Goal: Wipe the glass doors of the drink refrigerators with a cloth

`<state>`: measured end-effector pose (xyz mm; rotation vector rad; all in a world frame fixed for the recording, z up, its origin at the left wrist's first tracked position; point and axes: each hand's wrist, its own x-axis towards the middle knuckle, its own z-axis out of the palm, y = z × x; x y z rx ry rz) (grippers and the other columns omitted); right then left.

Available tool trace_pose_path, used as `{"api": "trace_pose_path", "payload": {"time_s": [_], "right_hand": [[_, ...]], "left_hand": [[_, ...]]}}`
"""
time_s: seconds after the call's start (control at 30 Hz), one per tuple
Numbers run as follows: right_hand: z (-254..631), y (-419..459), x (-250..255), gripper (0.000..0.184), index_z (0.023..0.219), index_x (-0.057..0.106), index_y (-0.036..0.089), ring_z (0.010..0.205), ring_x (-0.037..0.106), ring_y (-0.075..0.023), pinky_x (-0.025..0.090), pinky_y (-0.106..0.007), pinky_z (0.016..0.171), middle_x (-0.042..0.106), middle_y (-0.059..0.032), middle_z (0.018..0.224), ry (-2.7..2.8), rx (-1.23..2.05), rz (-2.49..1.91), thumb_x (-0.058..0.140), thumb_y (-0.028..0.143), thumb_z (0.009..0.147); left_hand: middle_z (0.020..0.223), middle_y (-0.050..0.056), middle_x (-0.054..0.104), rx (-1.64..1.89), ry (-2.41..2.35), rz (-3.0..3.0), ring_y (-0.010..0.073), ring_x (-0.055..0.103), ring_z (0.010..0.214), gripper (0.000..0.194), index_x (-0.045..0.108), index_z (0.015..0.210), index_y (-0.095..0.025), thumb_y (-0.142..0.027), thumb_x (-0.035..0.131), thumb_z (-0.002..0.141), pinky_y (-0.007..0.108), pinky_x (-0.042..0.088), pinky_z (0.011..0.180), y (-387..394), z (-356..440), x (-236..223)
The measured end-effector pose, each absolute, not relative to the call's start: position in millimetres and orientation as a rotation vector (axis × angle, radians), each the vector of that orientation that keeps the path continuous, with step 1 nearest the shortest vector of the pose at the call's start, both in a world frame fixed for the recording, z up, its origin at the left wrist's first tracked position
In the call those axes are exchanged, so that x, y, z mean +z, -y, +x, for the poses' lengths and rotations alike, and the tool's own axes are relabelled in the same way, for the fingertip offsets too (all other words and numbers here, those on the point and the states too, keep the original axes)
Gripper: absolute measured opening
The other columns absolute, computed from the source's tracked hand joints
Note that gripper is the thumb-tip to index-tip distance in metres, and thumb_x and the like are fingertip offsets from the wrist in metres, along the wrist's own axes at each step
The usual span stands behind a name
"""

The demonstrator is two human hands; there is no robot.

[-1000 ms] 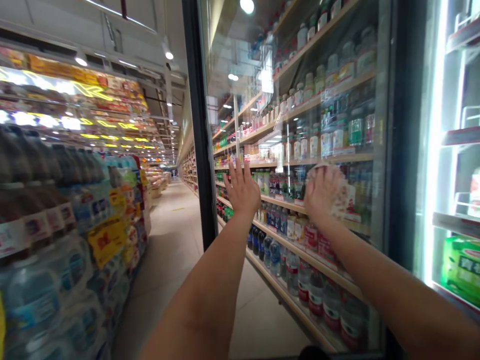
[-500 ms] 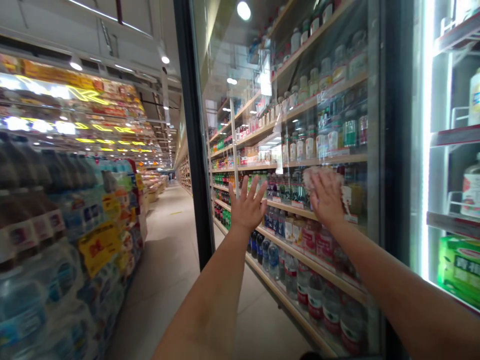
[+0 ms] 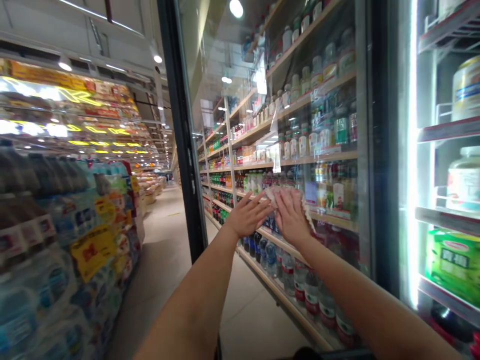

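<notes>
Before me stands a glass door point(image 3: 330, 165) in a dark frame, with the bottle shelves showing through or reflected in it. My right hand point(image 3: 290, 215) lies flat over a pale pinkish cloth point(image 3: 307, 212) and holds it against the glass. The cloth's ruffled edge sticks out past the fingers and on the right side of the hand. Close by on the left, my left hand point(image 3: 247, 215) is open, with fingers extended towards the cloth. It holds nothing and appears to touch the glass. Its fingertips are near the right hand.
A lit cooler point(image 3: 446, 220) with bottles and a green pack point(image 3: 453, 265) stands at the right. Stacked packs of bottled drinks point(image 3: 45, 270) with a yellow sign point(image 3: 93, 252) line the left. A pale-floored aisle point(image 3: 167, 220) runs between.
My right hand has slid left and slightly down with the cloth, close to my left hand. My left hand has turned, its fingers now pointing right. The view has shifted a little right.
</notes>
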<state>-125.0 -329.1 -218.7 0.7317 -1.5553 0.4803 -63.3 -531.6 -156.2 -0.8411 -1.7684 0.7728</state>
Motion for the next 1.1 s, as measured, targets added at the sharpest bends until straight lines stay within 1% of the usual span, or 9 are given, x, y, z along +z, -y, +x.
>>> {"api": "trace_pose_path", "payload": {"time_s": [0.07,0.23,0.47,0.6,0.7,0.8,0.87,0.97,1.1], "right_hand": [[-128,321,-222,0.062,0.158,0.035,0.019,0.158,0.011,-0.0304,0.029,-0.061,0.124,0.043,-0.0122,0.159,1.544,0.425,0.829,0.044,0.019,0.097],[-149,254,-248,0.057,0.154,0.044,0.021,0.157,0.017,-0.0296,0.028,-0.061,0.124,0.044,-0.0101,0.158,1.617,0.492,0.671,0.042,0.022,0.097],[-173,195,-247,0.063,0.153,0.036,-0.001,0.152,0.025,-0.0398,0.023,-0.068,0.121,0.035,-0.0291,0.158,1.539,0.945,-0.216,0.033,0.028,0.098],[-146,254,-242,0.061,0.157,0.035,0.01,0.156,0.014,-0.0391,0.024,-0.068,0.12,0.03,-0.0206,0.164,1.659,0.771,0.053,0.037,0.03,0.099],[-119,308,-270,0.058,0.155,0.041,0.021,0.156,0.017,-0.0364,0.025,-0.066,0.121,0.039,-0.012,0.162,1.745,0.421,0.547,0.046,0.025,0.097],[-111,326,-306,0.05,0.144,0.056,0.017,0.155,0.019,-0.034,0.032,-0.057,0.122,0.053,-0.012,0.151,1.645,0.25,0.895,0.052,0.02,0.094],[-118,312,-318,0.05,0.142,0.057,0.015,0.156,0.018,-0.0318,0.036,-0.052,0.122,0.054,-0.0119,0.149,1.589,0.219,1.009,0.05,0.016,0.093],[-138,265,-319,0.056,0.152,0.046,0.02,0.157,0.015,-0.0296,0.031,-0.055,0.124,0.048,-0.0094,0.155,1.626,0.246,0.926,0.046,0.015,0.096],[-159,195,-315,0.06,0.16,0.031,0.015,0.157,0.014,-0.0335,0.025,-0.064,0.123,0.035,-0.0171,0.163,1.695,0.46,0.394,0.041,0.028,0.102]], "left_hand": [[0.155,0.0,0.048,0.789,1.796,-0.792,0.0263,0.025,0.154,0.044,0.054,0.145,-0.031,-0.034,0.05,0.101,0.056,0.005,0.129,531,-63,-156],[0.162,-0.001,0.037,0.786,1.801,-0.764,0.0248,0.024,0.154,0.054,0.04,0.155,-0.033,-0.033,0.049,0.102,0.055,0.003,0.129,528,-62,-155],[0.159,0.001,0.042,0.737,1.748,-0.782,0.0265,0.034,0.151,0.052,0.046,0.151,-0.032,-0.033,0.054,0.1,0.056,0.0,0.129,526,-60,-153],[0.152,0.001,0.053,0.567,1.728,-0.707,0.0249,0.039,0.148,0.043,0.058,0.14,-0.03,-0.029,0.058,0.097,0.056,0.0,0.129,507,-61,-164],[0.15,0.005,0.055,0.363,1.729,-0.527,0.0248,0.036,0.15,0.04,0.062,0.133,-0.027,-0.024,0.059,0.093,0.059,-0.001,0.128,486,-67,-186],[0.155,0.006,0.048,0.266,1.717,-0.384,0.0254,0.024,0.155,0.047,0.058,0.138,-0.025,-0.02,0.057,0.091,0.062,-0.002,0.127,472,-73,-210],[0.158,0.006,0.044,0.289,1.715,-0.362,0.0256,0.017,0.156,0.052,0.053,0.144,-0.025,-0.021,0.056,0.093,0.063,-0.003,0.127,470,-74,-221],[0.161,0.005,0.038,0.343,1.718,-0.361,0.0263,0.011,0.157,0.053,0.049,0.149,-0.026,-0.027,0.054,0.096,0.062,-0.006,0.126,473,-74,-226],[0.163,0.003,0.032,0.356,1.731,-0.344,0.0275,0.007,0.157,0.054,0.046,0.152,-0.027,-0.033,0.052,0.099,0.062,-0.01,0.125,475,-74,-225]]}}
